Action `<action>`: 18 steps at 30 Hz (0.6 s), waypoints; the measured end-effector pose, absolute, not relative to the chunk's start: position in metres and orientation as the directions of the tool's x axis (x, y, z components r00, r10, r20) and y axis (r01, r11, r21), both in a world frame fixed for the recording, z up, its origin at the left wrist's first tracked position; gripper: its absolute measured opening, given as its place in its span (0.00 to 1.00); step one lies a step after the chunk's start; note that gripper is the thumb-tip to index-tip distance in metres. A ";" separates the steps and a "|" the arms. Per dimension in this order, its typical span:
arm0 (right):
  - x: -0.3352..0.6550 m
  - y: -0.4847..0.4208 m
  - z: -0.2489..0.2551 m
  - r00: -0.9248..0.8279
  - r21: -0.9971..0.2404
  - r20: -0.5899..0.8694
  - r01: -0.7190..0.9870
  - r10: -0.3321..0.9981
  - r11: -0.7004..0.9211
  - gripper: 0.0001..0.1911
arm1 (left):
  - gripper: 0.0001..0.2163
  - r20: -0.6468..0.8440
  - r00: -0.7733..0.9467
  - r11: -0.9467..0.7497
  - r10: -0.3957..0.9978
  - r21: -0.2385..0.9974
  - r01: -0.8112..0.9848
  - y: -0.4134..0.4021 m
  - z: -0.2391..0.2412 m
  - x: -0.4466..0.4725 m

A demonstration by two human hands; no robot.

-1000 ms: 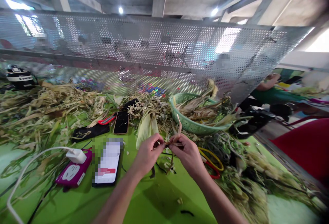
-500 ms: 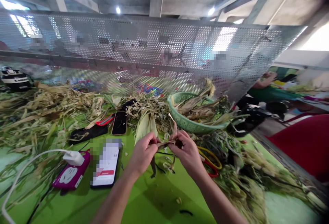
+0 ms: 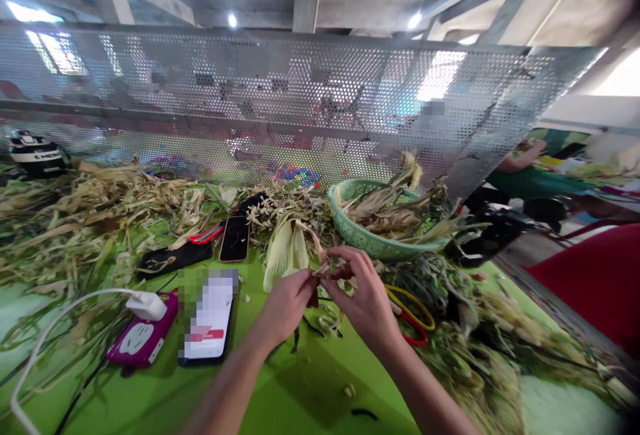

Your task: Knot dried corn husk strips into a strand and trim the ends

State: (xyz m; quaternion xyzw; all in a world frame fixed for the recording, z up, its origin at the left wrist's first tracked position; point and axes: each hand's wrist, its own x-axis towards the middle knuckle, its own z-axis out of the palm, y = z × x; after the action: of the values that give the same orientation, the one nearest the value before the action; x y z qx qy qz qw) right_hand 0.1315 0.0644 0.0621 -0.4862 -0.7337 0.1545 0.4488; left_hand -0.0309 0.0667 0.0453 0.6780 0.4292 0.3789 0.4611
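Note:
A thin, dry corn husk strip (image 3: 318, 246) is pinched between my two hands over the green table (image 3: 300, 395), one end bending up and away from me. My left hand (image 3: 287, 302) has thumb and fingers closed on its near part. Close against it, my right hand (image 3: 364, 295) grips the strip between thumb and curled fingers. Part of the strip is hidden by the fingers, and a dark end hangs below my left hand. Just beyond lies a pale green corn husk (image 3: 285, 255). Cords with yellow and red loops (image 3: 417, 312) lie right of my right hand.
A green basket (image 3: 385, 246) of husks stands behind right. Dried husks (image 3: 100, 202) spread left, tangled fibres (image 3: 465, 348) right. A lit phone (image 3: 213, 322), a dark phone (image 3: 234, 240), a purple power bank (image 3: 145, 335) and a red cutter (image 3: 206, 234) lie left. A perforated metal screen (image 3: 280, 115) closes the back.
My hands have come closer together, the right one shifting left with its fingers raised more. The strip's upper end now leans away to the left instead of standing up.

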 end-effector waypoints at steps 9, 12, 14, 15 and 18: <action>0.133 0.072 0.052 -0.179 -0.976 0.049 0.202 0.983 0.086 0.17 | 0.14 0.103 0.286 -0.120 0.953 0.992 0.042 0.071 0.044 -0.031; 0.135 0.074 0.052 -0.181 -0.974 0.048 0.209 0.982 0.086 0.18 | 0.15 0.092 0.292 -0.101 0.952 0.995 0.014 0.071 0.045 -0.031; 0.138 0.074 0.054 -0.167 -0.983 0.059 0.162 0.984 0.087 0.18 | 0.16 0.083 0.264 -0.087 0.961 0.996 0.001 0.072 0.045 -0.032; 0.139 0.075 0.055 -0.159 -0.988 0.063 0.129 0.985 0.084 0.18 | 0.16 0.083 0.240 -0.085 0.967 0.996 -0.001 0.073 0.045 -0.033; 0.143 0.075 0.059 -0.155 -0.994 0.088 0.050 0.984 0.097 0.17 | 0.16 0.104 0.184 -0.110 0.977 0.994 0.026 0.076 0.045 -0.038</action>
State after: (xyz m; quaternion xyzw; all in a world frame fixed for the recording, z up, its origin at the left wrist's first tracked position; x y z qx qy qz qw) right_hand 0.1432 0.0753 0.0587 -0.4507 -0.5737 0.4983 0.4684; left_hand -0.0376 0.0759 0.0449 0.5788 0.4335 0.4692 0.5069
